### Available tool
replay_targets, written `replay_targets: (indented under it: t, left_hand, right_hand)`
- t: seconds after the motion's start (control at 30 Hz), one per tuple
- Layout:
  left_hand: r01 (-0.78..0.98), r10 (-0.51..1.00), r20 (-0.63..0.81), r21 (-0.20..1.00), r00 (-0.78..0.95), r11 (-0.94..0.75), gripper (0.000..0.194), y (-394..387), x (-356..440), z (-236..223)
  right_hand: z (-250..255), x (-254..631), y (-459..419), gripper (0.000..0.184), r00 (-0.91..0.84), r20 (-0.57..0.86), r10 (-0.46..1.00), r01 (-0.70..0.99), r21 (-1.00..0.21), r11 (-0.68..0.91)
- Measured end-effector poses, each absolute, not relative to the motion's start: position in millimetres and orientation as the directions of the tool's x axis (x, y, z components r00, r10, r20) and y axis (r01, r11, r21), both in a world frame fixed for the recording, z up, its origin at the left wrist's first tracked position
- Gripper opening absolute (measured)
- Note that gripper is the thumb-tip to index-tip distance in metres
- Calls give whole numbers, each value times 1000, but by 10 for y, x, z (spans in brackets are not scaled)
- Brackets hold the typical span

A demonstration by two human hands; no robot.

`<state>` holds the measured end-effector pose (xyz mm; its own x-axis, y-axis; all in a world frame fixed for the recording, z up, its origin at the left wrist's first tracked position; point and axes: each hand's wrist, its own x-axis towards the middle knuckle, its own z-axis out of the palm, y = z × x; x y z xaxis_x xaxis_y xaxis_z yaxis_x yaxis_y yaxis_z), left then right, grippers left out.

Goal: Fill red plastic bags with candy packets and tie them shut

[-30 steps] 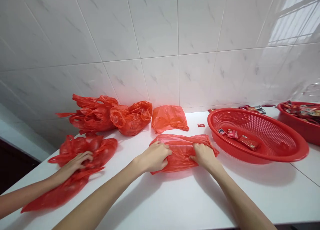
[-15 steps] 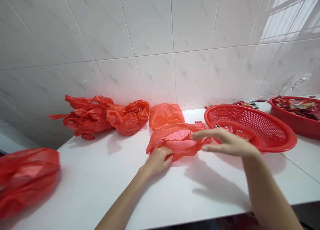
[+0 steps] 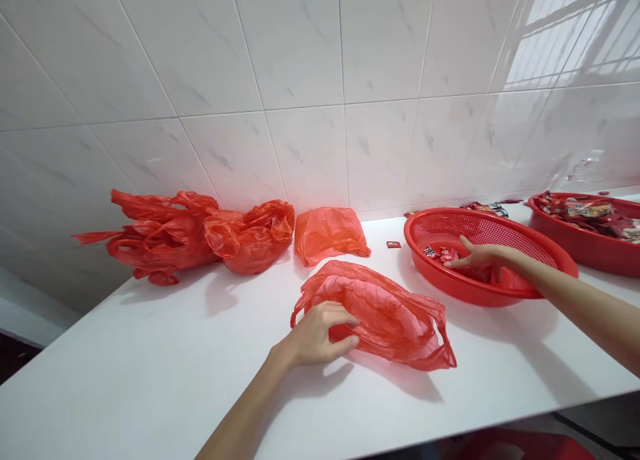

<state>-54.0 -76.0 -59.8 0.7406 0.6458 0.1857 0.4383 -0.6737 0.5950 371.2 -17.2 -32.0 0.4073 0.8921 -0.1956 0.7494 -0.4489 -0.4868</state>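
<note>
Left hand (image 3: 320, 333): curled on the bag (image 3: 395, 330), thin, light, slippery; best held by its handle.
Right hand (image 3: 480, 257): well apart, inside the basket (image 3: 407, 237), at the packets (image 3: 440, 253).

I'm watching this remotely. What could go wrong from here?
The bag lies loose under the left hand, with a handle toward the table's front edge, so it might slide off. The right hand is reaching into the basket, and it could knock the snacks about or shift the basket. The small red packet sits alone on the table beside the basket, so it could be overlooked.
</note>
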Motion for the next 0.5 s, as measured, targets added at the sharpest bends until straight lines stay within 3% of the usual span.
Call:
replay_targets:
  t: [0.13,0.23,0.33,0.5]
  left_hand:
    - [427,640,190,602,745,-675,19,-765,-543,-641]
    - [435,644,189,594,742,-676,18,-767,-562,-673]
    - [443,643,201,573,739,-689,17,-766,-577,-700]
    - [425,614,238,536,752,-729,16,-766,-571,-726]
  right_hand:
    - [-329,3435,43,89,261,-385,885,822,-393,-413]
    - [-356,3283,187,90,214,-394,894,892,-295,-344]
    - [-365,3251,252,88,156,-331,931,903,-333,-270]
    - [-319,3312,216,74,9,-358,934,916,-371,-151]
